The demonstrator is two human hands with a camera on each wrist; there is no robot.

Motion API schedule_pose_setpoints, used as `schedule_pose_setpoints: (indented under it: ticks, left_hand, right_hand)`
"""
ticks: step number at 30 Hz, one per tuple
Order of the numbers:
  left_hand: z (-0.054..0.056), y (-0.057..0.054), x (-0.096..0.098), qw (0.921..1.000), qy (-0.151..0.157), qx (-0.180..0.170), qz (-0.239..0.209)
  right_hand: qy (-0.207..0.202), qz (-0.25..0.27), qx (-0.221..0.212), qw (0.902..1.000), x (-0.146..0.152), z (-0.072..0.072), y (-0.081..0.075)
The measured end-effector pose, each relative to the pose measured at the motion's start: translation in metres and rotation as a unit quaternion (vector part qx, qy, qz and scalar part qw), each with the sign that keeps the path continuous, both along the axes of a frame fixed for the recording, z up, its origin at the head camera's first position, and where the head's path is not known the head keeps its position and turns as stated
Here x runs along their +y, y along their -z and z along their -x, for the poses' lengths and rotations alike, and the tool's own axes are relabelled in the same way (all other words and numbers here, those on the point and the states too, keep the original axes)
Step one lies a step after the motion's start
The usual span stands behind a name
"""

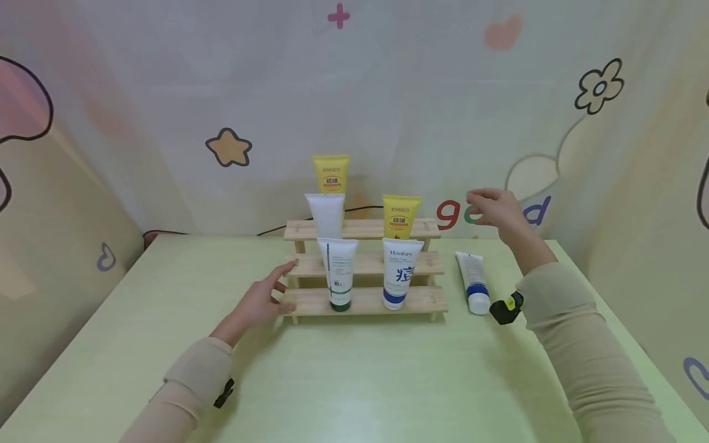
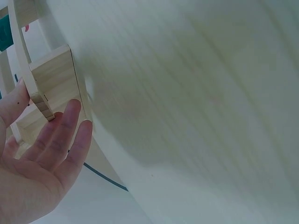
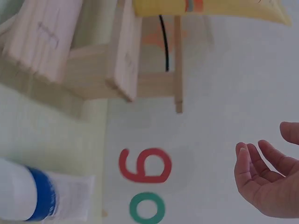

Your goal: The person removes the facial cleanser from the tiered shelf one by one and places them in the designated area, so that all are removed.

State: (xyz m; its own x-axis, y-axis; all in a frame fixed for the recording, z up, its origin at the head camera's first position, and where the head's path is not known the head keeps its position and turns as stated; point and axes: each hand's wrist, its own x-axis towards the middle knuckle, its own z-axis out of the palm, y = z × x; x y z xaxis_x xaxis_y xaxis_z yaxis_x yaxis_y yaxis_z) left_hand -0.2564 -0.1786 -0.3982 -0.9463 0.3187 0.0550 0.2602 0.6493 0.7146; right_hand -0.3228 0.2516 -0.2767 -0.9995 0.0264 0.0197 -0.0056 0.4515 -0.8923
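A three-step wooden rack stands on the table. My left hand holds its left end, the thumb at the bottom step and the fingers along its side. On the bottom step stand a white tube with a green cap and a white-and-blue tube. Behind them are a plain white tube and a yellow tube, their lower parts hidden. Another yellow tube rises at the top step. My right hand hovers empty right of the rack, fingers loosely bent.
A white tube with a blue band lies on the table right of the rack, cap toward me. Behind the table hangs a patterned cloth, with a dark cable running along its foot.
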Motion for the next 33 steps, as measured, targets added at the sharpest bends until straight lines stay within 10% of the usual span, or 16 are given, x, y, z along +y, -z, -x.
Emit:
schedule_pose_setpoints:
  ticks: [16, 33]
  left_hand:
    - [-0.001, 0.005, 0.0, 1.0, -0.008, 0.001, 0.001]
    - [-0.001, 0.0, 0.001, 1.0, -0.003, 0.003, -0.008]
  right_hand:
    - [-0.103, -0.005, 0.047, 0.9936, -0.111, 0.005, -0.064]
    - [-0.12, 0.012, 0.007, 0.9926, -0.173, 0.023, -0.07]
